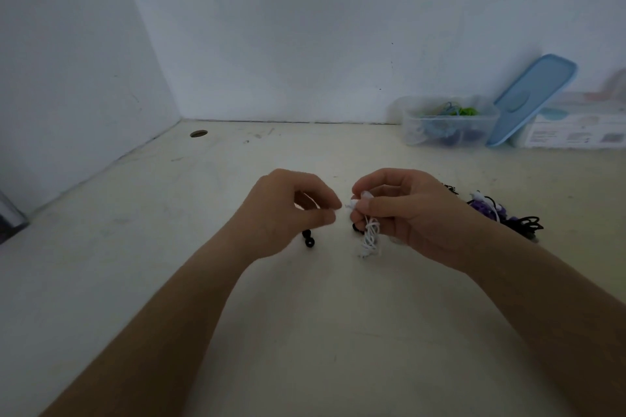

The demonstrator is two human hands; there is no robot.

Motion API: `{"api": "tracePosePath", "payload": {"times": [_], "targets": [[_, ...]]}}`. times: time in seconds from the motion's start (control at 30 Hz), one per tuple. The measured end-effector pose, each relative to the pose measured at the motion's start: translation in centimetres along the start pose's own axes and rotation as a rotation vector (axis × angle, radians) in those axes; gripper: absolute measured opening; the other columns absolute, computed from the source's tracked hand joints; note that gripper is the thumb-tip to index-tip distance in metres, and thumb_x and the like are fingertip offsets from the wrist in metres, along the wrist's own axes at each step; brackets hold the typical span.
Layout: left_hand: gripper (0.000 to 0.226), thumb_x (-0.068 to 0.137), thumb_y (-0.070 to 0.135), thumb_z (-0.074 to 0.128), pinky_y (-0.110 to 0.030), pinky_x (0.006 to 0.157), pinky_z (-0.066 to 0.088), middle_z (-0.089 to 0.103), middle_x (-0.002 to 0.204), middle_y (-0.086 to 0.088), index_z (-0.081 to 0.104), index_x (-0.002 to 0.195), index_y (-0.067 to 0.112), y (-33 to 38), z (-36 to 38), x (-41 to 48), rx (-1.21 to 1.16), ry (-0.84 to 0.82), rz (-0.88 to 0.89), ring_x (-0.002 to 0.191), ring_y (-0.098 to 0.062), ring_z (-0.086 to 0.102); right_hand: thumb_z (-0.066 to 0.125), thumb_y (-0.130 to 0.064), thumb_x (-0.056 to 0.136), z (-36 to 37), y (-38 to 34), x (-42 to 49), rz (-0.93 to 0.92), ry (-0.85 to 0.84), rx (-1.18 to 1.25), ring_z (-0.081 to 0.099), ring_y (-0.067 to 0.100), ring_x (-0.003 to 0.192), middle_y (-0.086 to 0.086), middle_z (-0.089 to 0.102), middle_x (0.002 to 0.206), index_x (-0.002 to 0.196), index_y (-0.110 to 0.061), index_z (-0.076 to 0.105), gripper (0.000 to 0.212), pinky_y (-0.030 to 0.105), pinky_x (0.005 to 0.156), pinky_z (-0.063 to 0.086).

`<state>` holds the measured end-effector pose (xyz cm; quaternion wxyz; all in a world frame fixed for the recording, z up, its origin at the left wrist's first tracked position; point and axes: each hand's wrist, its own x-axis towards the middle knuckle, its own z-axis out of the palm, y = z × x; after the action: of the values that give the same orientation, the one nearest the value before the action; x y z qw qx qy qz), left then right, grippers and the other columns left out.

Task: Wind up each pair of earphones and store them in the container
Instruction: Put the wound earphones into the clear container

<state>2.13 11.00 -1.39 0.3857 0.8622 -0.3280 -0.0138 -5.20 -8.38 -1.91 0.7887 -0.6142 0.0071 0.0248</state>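
Winding nearly done: right hand (pixel 416 213) is clutching the coiled white earphones (pixel 371 237) just above the table (pixel 305 332), left hand (pixel 288 213) seemingly pinching their loose end, which needs tucking before reaching the far-right container (pixel 411 132).

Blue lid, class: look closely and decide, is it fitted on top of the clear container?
No. The blue lid stands tilted beside the container, propped against a box, and the container's top is open.

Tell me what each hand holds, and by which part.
The right hand grips the white earphones round the upper part of the wound cord. The left hand pinches beside their top end; whether it holds cord cannot be told.
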Motion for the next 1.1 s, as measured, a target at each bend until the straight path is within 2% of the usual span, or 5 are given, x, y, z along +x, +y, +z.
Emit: {"api": "tracePosePath", "payload": {"times": [0.17, 0.4, 0.7, 0.9, 1.1], "targets": [[0.016, 0.077, -0.001, 0.079, -0.029, 0.085, 0.058, 0.076, 0.089, -0.009, 0.076, 0.09, 0.007, 0.4, 0.9, -0.2, -0.471, 0.083, -0.101, 0.086, -0.021, 0.073, 0.064, 0.009, 0.083, 0.1, -0.2, -0.1, -0.07, 0.029, 0.033, 0.071, 0.022, 0.069, 0.018, 0.069, 0.083, 0.094, 0.003, 0.065, 0.013, 0.024, 0.063, 0.058], [0.02, 0.078, -0.003, 0.074, -0.029, 0.088, 0.054, 0.075, 0.099, -0.013, 0.075, 0.095, 0.008, 0.9, 1.2, -0.1, -0.822, 0.067, -0.246, 0.096, -0.023, 0.07, 0.071, -0.001, 0.071, 0.1, 0.0, 0.2, -0.155, 0.047, 0.023, 0.071, 0.024, 0.074, 0.013, 0.072, 0.079, 0.092, 0.001, 0.066, 0.022, 0.025, 0.068, 0.058], [0.019, 0.085, -0.007, 0.064, -0.023, 0.08, 0.057, 0.076, 0.099, -0.016, 0.073, 0.098, 0.004, 1.1, 0.9, -0.2, -0.936, 0.062, -0.248, 0.096, -0.025, 0.073, 0.074, -0.006, 0.066, 0.0, 0.1, 0.3, -0.195, 0.055, 0.0, 0.072, 0.025, 0.075, 0.017, 0.072, 0.082, 0.091, 0.0, 0.066, 0.027, 0.027, 0.07, 0.059], [0.017, 0.079, 0.0, 0.071, -0.025, 0.08, 0.056, 0.076, 0.1, -0.014, 0.075, 0.093, 0.009, 1.0, 1.1, -0.2, -0.906, 0.051, -0.225, 0.096, -0.027, 0.073, 0.077, -0.013, 0.064, -0.2, 0.1, 0.3, -0.213, 0.055, -0.069, 0.071, 0.028, 0.077, 0.015, 0.073, 0.082, 0.089, -0.004, 0.068, 0.029, 0.038, 0.079, 0.06], [0.025, 0.067, 0.009, 0.074, -0.023, 0.076, 0.056, 0.076, 0.096, -0.013, 0.074, 0.092, 0.008, 1.0, 1.2, -0.2, -0.906, 0.043, -0.203, 0.092, -0.025, 0.073, 0.079, -0.016, 0.062, -0.2, 0.2, 0.3, -0.222, 0.073, -0.137, 0.073, 0.031, 0.079, 0.016, 0.074, 0.083, 0.089, -0.005, 0.068, 0.031, 0.04, 0.079, 0.061]]}}
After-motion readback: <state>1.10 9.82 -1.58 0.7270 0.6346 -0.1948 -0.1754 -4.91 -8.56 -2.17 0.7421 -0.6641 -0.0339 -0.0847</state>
